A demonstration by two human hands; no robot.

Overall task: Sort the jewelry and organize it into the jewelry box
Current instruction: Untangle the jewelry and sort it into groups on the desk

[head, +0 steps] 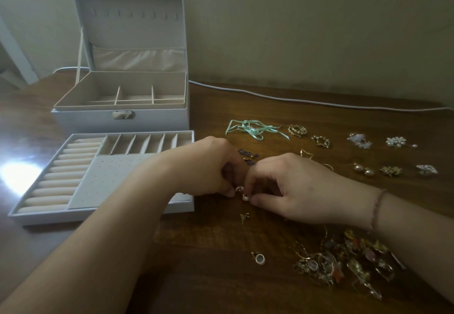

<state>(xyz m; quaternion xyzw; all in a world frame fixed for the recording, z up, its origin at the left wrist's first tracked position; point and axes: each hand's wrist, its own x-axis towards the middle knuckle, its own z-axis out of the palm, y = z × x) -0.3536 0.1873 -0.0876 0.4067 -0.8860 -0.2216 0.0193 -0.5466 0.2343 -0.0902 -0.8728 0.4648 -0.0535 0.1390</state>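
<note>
left hand [211, 166], right hand [292, 186], pinching earrings [242, 193]

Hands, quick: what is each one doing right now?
Left hand: fingers pinch a small pinkish-white earring piece.
Right hand: fingers pinch a small white pearl-like piece.

A dark wooden table [221, 277] is seen. On it are set an open white jewelry box [120, 117] far left, its removed tray [73, 216] nearer, a white cable [307, 101] far, sorted earrings [363, 169] right, and a tangled jewelry heap [344, 264] near right.
</note>
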